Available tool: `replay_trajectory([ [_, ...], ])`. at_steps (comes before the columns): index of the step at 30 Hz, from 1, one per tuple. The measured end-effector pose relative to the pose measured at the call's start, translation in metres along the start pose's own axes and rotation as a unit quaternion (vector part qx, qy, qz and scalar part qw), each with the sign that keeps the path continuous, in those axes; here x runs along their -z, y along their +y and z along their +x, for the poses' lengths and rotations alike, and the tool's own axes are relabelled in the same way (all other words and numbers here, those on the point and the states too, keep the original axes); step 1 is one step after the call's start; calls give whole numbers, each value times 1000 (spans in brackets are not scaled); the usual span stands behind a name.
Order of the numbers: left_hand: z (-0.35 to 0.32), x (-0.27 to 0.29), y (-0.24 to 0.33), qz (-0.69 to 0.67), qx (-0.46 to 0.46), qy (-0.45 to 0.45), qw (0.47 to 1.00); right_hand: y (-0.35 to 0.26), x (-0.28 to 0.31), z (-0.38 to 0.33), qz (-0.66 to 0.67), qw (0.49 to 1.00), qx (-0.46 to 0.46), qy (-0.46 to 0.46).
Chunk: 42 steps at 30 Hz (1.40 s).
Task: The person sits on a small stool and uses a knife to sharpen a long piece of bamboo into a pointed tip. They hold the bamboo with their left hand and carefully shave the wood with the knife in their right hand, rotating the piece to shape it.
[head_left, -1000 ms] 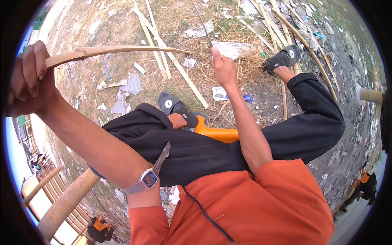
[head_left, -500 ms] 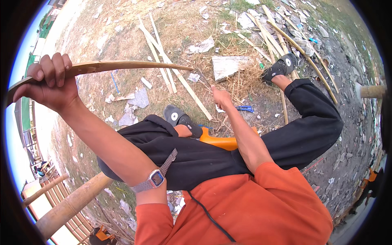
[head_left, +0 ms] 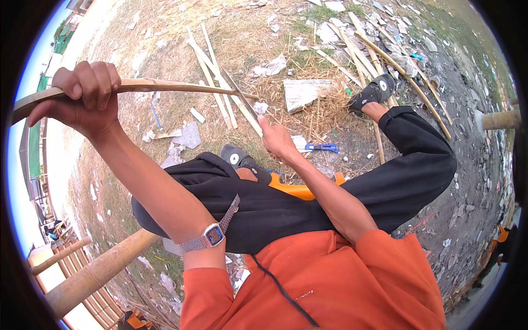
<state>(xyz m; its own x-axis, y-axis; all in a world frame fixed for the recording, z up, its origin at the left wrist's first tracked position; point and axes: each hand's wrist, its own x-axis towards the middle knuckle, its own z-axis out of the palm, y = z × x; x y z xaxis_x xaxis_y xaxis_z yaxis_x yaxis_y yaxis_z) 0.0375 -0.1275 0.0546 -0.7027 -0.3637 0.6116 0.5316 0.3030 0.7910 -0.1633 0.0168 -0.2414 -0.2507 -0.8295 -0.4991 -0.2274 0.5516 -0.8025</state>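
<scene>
My left hand [head_left: 91, 96], raised at the far left, is closed round a long split bamboo strip [head_left: 165, 86]. The strip reaches rightward, narrowing to a tip over the ground. Near that tip a knife [head_left: 246, 100] with a dark, narrow blade crosses the strip at a slant. My right hand [head_left: 276, 138] is wrapped round the knife's handle, which the fingers mostly hide. Whether the blade bites into the bamboo I cannot tell.
Several bamboo strips [head_left: 208, 66] lie on the dry grass ahead, and more poles [head_left: 401, 69] at the right. A blue box cutter [head_left: 323, 147] lies beyond the orange stool [head_left: 297, 191] beneath me. A pale block [head_left: 308, 93] rests amid shavings. A thick bamboo pole [head_left: 104, 269] stands lower left.
My right hand and the knife have moved left along the strip, and the blade now slants further up-left. My left hand has shifted slightly right with the strip.
</scene>
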Motion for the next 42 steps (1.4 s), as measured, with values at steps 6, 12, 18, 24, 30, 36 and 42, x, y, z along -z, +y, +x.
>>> replay_trajectory([
  [6,-6,-3,1,0,0,24,1000,-58,31,-37,105,982,146,52],
  [12,-4,-6,-6,62,-30,81,994,12,-10,-20,95,967,-232,-41],
  [18,2,-7,-8,89,-24,94,991,21,7,-27,34,987,-154,-38],
  [24,11,-22,-17,262,-34,349,899,21,26,-32,-3,997,-73,-36],
  [30,15,-9,-19,285,-76,466,834,5,51,-29,-105,993,-42,-19],
  [36,18,-13,-21,318,-76,474,818,11,85,-12,-245,968,3,61],
  [42,15,-4,-13,314,-62,465,826,51,87,37,-283,940,-7,192],
])
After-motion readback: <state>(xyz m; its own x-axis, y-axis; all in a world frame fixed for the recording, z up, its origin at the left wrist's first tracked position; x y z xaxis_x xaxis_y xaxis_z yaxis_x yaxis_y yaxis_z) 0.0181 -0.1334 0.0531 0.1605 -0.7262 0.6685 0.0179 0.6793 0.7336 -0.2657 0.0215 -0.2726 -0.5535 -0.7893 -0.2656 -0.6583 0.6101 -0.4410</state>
